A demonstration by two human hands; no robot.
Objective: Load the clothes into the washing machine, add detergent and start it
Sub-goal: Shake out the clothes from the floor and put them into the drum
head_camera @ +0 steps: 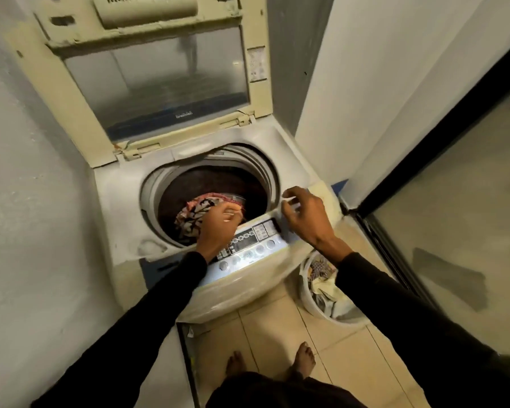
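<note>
The top-loading washing machine stands with its lid raised against the back. A pink and black patterned cloth lies high in the dark drum, near the front rim. My left hand reaches over the control panel into the drum, with its fingers curled on the edge of the cloth. My right hand hovers above the machine's right front corner, fingers loosely bent and holding nothing. No detergent is in view.
A white laundry basket holding more clothes stands on the tiled floor right of the machine. Walls close in on the left and at the back right. A dark-framed glass door runs along the right. My bare feet stand before the machine.
</note>
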